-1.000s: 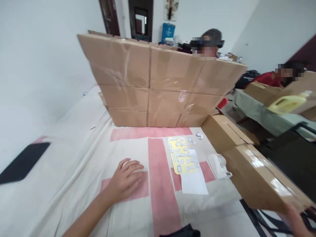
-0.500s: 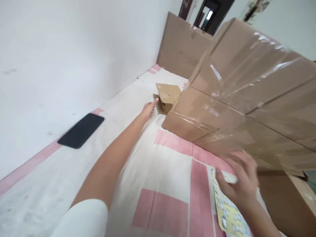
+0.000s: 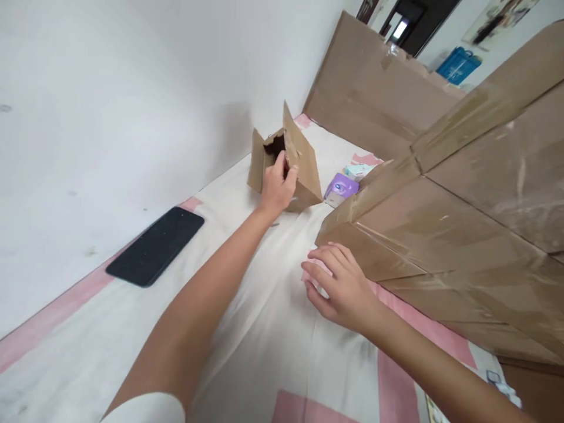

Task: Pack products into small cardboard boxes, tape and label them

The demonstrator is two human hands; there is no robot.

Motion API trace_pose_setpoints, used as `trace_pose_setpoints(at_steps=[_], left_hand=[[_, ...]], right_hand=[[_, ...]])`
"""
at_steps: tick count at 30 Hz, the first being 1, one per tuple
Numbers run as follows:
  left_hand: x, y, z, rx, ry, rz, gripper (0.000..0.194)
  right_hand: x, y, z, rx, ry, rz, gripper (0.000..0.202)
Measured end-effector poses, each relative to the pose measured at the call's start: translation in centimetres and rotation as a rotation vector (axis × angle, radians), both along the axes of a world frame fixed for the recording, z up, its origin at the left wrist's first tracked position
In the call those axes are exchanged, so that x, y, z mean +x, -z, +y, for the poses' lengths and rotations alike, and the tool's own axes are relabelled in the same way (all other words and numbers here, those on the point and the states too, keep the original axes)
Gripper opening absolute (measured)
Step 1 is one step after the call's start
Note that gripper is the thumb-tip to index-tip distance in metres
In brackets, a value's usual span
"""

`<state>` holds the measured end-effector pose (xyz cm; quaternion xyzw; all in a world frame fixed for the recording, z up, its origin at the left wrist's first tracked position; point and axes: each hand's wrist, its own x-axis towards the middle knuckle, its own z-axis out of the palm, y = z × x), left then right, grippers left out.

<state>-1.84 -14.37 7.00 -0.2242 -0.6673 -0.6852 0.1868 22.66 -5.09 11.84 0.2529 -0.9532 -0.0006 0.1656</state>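
My left hand (image 3: pixel 278 187) pinches the edge of a small cardboard box (image 3: pixel 305 173), its thumb outside and its fingers at the opening. The box is tilted, its flaps stand apart, and the inside is dark. My right hand (image 3: pixel 341 288) hovers over the cloth in front of the big cardboard wall, fingers curved and apart, holding nothing that I can see. Just beyond the small box lie a purple packet (image 3: pixel 341 189) and a pale blue and white pack (image 3: pixel 358 171), partly hidden by the big cardboard.
A black phone (image 3: pixel 156 245) lies by the white wall (image 3: pixel 132 106) on the left. Large taped cardboard boxes (image 3: pixel 462 235) stand on the right, with a cardboard panel (image 3: pixel 374 82) at the back. A pink-and-white cloth (image 3: pixel 247 352) covers the surface. A blue bag (image 3: pixel 459 64) shows far off.
The small box has come out from behind the big cardboard toward the left wall, opening turned to me. My right hand moved left and forward. The purple packet has come into view.
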Motion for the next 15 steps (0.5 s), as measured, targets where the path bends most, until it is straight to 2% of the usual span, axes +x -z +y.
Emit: trace_pose_setpoints(at_steps=[4,7,11,15], left_hand=[[-0.4,-1.5,-3.9,-0.212,-0.162,0.234,0.016],[-0.2,-3.0,-5.7,-0.349,-0.213,0.326,0.013],[-0.2,-4.5,-7.3,-0.399,-0.192,0.404,0.017],[-0.7,-4.8,-8.5,-0.393,-0.237,0.419,0.023]], right_hand=[[-3.6,-0.4,-1.1,0.29,0.179,-0.246,0.016],[-8.1,-1.0,-2.3,0.455,0.361,-0.407,0.027],[-16.6,-1.3,-2.8,0.404,0.666,-0.539,0.037],[-25.0,-1.5,0.0,0.336,1.045,-0.601,0.056]])
